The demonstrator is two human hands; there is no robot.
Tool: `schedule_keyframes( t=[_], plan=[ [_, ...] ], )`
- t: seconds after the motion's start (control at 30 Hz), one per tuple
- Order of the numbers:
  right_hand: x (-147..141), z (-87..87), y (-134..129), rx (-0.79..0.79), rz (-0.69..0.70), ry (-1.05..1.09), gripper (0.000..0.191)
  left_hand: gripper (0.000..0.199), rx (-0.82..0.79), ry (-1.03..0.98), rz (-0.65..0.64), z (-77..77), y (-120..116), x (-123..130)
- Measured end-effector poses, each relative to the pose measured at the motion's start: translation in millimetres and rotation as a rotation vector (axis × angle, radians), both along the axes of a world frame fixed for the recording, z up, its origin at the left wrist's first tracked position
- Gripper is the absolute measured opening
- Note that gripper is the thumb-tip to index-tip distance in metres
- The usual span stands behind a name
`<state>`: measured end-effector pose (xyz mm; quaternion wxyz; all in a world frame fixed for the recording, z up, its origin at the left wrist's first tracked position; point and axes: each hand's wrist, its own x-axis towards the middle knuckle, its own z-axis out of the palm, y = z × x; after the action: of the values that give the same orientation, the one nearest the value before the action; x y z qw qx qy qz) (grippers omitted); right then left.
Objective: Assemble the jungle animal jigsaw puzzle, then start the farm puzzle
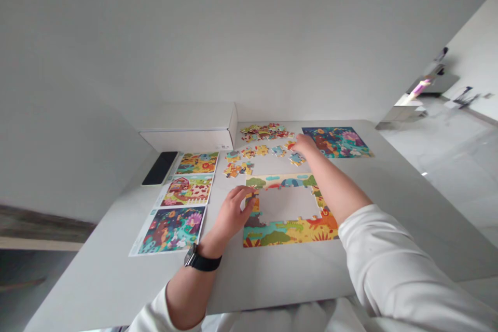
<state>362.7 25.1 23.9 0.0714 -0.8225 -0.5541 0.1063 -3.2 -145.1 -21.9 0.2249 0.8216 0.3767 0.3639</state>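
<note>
Rests left hand (233, 211) on the left border of the jungle puzzle frame (288, 233), fingers bent, thumb set apart. Reaches with right hand (304, 143) across the table (404, 207), fingertips at an orange puzzle piece (290, 146); cannot tell whether pinching or merely touching. Puzzle frame flat at near centre, joined round a bare middle. Loose pieces (262, 150) in rough rows beyond; mixed pile (262, 132) behind these. In the way: right forearm (342, 187), slanting over the frame's right side and hiding part of it. At back left, white box (187, 140); nearer, dark phone (160, 168). Column of three picture sheets (187, 190) left of frame. Dark-blue animal picture (350, 141) at far right, just beside right hand. Black-strapped watch (206, 262) on left wrist. Writing: label (222, 146) on box front, too small to read; sheets' corner marks (153, 211) likewise.
</note>
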Motion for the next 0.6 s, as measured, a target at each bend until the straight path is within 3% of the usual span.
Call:
schedule_keyframes(
  t=[0.27,0.33,0.47,0.6],
  plan=[
    [0.7,-0.2,-7.1,-0.006,0.011,-0.026,0.053,0.027,0.019,0.047,0.023,3.7,0.8,-1.1],
    [3.5,-0.2,-12.6,0.024,-0.007,0.014,0.044,0.026,0.016,0.053,0.038,3.4,2.1,-2.0],
    [11.7,-0.3,-34.6,0.148,-0.035,0.175,0.016,0.023,0.006,0.034,0.077,1.1,5.3,-1.6],
    [19.6,1.1,-76.8,0.355,-0.002,0.594,0.025,0.023,-0.027,-0.094,0.056,7.4,10.2,3.9]
  ],
)
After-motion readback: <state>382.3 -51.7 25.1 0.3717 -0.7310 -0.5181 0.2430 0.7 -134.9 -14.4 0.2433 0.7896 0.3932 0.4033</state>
